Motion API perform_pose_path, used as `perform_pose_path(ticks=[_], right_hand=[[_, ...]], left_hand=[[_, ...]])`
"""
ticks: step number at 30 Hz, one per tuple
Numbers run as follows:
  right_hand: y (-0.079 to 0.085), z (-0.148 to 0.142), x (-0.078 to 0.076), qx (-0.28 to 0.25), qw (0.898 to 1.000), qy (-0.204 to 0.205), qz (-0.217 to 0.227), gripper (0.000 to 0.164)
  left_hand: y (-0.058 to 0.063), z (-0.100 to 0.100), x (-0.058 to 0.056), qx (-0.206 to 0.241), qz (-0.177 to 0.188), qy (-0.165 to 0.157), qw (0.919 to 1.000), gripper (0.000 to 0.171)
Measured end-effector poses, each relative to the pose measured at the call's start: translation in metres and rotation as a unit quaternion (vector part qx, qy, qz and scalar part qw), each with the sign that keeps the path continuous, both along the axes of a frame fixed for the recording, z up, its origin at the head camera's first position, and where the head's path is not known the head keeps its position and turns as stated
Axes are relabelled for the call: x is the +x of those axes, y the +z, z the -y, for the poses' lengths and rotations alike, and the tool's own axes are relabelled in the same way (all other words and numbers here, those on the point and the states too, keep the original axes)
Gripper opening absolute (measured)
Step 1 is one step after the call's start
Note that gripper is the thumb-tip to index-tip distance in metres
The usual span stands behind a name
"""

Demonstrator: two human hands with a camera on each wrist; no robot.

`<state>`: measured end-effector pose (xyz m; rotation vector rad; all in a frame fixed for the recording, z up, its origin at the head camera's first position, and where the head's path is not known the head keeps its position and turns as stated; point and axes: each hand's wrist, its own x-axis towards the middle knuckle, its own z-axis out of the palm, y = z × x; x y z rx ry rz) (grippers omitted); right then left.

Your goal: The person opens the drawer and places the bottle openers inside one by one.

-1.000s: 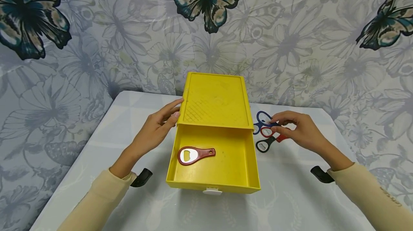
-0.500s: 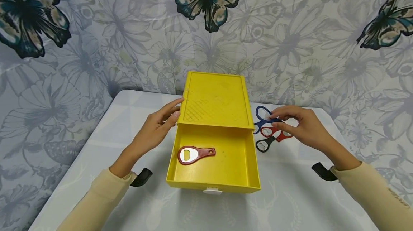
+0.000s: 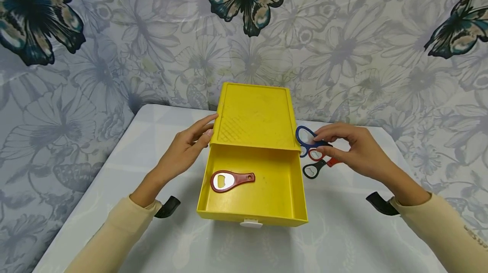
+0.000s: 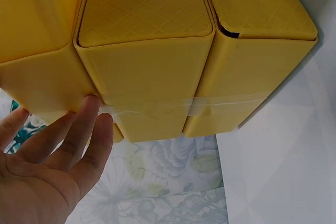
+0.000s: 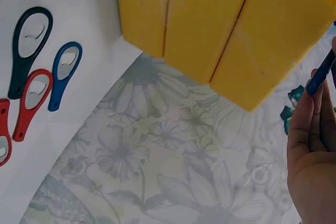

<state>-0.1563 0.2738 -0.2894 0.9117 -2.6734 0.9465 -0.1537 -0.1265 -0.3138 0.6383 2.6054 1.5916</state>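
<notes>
Right hand [image 3: 352, 148] | blue opener [image 3: 313, 143] pinched | shifted left (nearer yellow box [image 3: 256, 116])

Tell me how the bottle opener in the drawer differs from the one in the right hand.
Colour: the dark red opener contrasts with the blue opener.
Pose: the dark red opener lies flat in the yellow drawer, while the blue opener is pinched by the right hand.
Visibility: the dark red opener shows whole; the blue opener's handle is partly hidden by fingers.
Shared: both have a rounded head and narrower handle.
</notes>
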Motion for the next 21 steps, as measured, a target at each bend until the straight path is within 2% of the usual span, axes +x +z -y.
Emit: perform_pose_path(ticks=[5,10,14,21], right_hand=[[0.014,0.017,0.013,-0.036,0.997,0.039,0.049,0.032],[0.012,0.022,0.011,-0.028,0.997,0.05,0.046,0.032],[0.014,0.03,0.015,-0.03,0.995,0.077,0.052,0.032],[0.017,0.045,0.021,-0.022,0.994,0.094,0.057,0.03]], left_hand=[[0.001,0.0,0.001,0.0,0.003,0.001,1.0,0.047],[0.002,-0.001,0.002,0.001,0.002,-0.001,1.0,0.047],[0.002,-0.001,0.002,0.001,0.001,-0.003,1.0,0.047],[0.002,-0.001,0.002,-0.003,0.002,-0.002,1.0,0.048]])
